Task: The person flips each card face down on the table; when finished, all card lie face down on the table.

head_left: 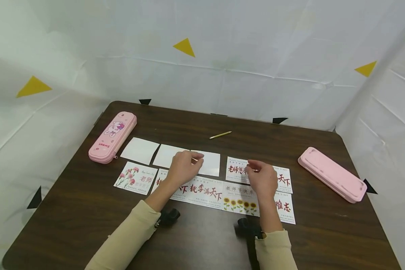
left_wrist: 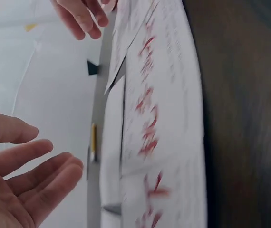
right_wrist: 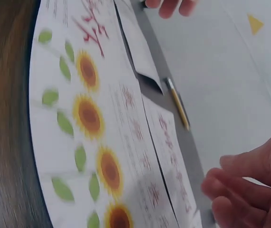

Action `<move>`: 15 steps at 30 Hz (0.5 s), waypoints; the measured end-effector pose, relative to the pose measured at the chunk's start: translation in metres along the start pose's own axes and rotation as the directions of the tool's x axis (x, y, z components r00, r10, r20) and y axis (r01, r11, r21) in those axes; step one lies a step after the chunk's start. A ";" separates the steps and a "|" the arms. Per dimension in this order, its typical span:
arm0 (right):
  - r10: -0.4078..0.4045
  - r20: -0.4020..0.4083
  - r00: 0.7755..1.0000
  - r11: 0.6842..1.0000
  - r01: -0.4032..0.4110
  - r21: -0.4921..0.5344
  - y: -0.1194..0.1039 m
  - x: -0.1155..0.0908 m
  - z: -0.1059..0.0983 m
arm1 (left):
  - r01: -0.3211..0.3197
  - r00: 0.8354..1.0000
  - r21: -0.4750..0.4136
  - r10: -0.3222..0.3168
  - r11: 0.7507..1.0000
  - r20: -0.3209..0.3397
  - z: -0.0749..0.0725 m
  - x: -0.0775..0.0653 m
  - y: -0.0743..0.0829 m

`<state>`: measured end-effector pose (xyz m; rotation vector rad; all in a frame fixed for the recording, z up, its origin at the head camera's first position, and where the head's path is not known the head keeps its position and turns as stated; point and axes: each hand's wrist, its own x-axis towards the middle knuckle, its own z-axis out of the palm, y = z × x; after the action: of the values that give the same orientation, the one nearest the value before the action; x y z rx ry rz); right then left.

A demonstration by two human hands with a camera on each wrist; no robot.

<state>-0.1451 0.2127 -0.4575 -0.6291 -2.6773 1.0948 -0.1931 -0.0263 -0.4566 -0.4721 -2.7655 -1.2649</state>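
My left hand [head_left: 183,168] hovers above the blank white cards [head_left: 139,150] in the back row, its fingers loosely bent around nothing. To the right, my right hand [head_left: 264,180] hangs over a card with red lettering [head_left: 235,169] and partly covers it. In the right wrist view the thumb and fingers of this hand are close together, with nothing visible between them. Along the front row lie a carnation card [head_left: 135,178], cards with red characters [head_left: 205,192] and a sunflower card [right_wrist: 90,118]. My left forearm hides part of that row.
A pink pencil case [head_left: 112,137] with a cartoon print lies at the table's left. Another pink case [head_left: 332,174] lies at the right. Behind the cards is a yellow pencil [head_left: 220,135]. White sheeting [head_left: 229,45] surrounds the dark wooden table [head_left: 327,228].
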 end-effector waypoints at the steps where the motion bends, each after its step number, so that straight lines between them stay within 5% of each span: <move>1: 0.007 0.004 1.000 1.000 -0.007 -0.024 0.002 0.000 -0.003 | -0.007 1.000 -0.019 0.008 1.000 0.013 0.004 0.000 0.002; 6: 0.032 0.055 0.998 0.995 -0.027 -0.092 0.012 0.002 -0.009 | -0.014 0.992 -0.100 0.026 0.995 0.122 0.026 0.002 0.013; 11: 0.035 0.066 0.997 0.994 -0.028 -0.106 0.016 0.003 -0.003 | 0.045 0.970 -0.125 -0.013 0.991 0.243 0.047 0.010 0.018; 15: 0.030 0.074 0.997 0.996 -0.024 -0.082 0.014 0.002 0.000 | 0.073 0.964 -0.126 -0.038 0.989 0.262 0.053 0.013 0.023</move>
<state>-0.1425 0.2231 -0.4673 -0.6526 -2.7976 1.0415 -0.1943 0.0308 -0.4723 -0.6145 -2.9337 -1.5107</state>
